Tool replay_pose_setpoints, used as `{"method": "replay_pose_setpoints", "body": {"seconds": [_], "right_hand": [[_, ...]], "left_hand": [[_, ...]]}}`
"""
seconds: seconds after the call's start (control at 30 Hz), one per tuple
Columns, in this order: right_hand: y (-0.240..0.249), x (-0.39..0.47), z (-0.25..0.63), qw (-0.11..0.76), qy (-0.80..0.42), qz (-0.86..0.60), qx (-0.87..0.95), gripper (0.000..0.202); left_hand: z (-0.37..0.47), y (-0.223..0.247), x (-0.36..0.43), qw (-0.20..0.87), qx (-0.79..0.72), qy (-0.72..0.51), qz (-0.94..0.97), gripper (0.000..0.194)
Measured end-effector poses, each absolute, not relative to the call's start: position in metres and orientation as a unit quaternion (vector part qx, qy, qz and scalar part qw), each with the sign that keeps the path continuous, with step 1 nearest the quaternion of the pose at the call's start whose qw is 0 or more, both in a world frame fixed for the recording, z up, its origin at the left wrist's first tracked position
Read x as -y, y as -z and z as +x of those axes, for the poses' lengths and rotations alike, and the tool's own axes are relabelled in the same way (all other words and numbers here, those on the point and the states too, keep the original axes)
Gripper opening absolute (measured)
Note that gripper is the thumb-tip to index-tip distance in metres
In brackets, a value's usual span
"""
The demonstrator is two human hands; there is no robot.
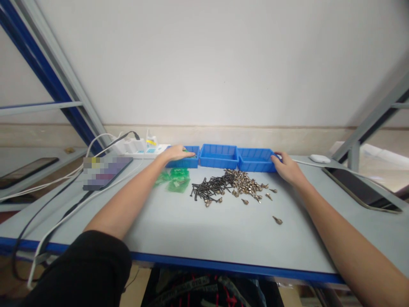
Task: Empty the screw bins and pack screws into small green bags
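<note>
Three blue plastic bins stand in a row at the back: a left bin (183,163), a middle bin (219,161) and a right bin (257,164). My left hand (177,154) is closed over the left bin, its thumb reaching across the inside; most other fingers are hidden. A bit of green shows beside that thumb. Closed on the outer end of the right bin is my right hand (287,168). In front lie a pile of dark screws (209,187), a heap of shiny metal pieces with pointed shanks (246,182), and green plastic bags (177,180).
A power strip (153,152) with plugs and cables is at the back left, near a phone (108,172). On the right lie a white case (319,159) and a dark tablet-like device (361,187). One loose metal piece (277,220) lies nearer the front edge.
</note>
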State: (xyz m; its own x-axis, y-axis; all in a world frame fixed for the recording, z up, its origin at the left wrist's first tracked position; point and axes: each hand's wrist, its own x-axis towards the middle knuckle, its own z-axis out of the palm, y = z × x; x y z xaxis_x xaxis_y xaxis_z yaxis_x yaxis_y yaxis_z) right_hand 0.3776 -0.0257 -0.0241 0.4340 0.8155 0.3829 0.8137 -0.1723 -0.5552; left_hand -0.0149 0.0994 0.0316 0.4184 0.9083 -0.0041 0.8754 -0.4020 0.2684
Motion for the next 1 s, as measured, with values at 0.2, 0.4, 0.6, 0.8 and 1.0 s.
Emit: {"method": "replay_pose_setpoints", "body": {"seconds": [0.2,0.4,0.6,0.8,1.0], "right_hand": [[0.026,0.024,0.378,0.363,0.0,-0.762,0.536,0.049],[0.027,0.023,0.378,0.368,0.002,-0.76,0.536,0.048],[0.026,0.024,0.378,0.364,0.002,-0.764,0.533,0.048],[0.026,0.025,0.376,0.364,0.018,-0.764,0.533,0.048],[0.009,0.033,0.356,0.358,0.193,-0.711,0.573,0.05]], "left_hand": [[-0.016,-0.034,-0.101,0.159,-0.519,-0.036,0.839,0.043],[-0.016,-0.03,-0.11,0.198,-0.495,-0.018,0.846,0.028],[-0.018,-0.032,-0.102,0.207,-0.472,-0.045,0.856,0.038],[-0.019,-0.035,-0.091,0.201,-0.467,-0.097,0.856,0.039],[-0.021,-0.032,-0.085,0.126,-0.45,-0.232,0.853,0.04]]}}
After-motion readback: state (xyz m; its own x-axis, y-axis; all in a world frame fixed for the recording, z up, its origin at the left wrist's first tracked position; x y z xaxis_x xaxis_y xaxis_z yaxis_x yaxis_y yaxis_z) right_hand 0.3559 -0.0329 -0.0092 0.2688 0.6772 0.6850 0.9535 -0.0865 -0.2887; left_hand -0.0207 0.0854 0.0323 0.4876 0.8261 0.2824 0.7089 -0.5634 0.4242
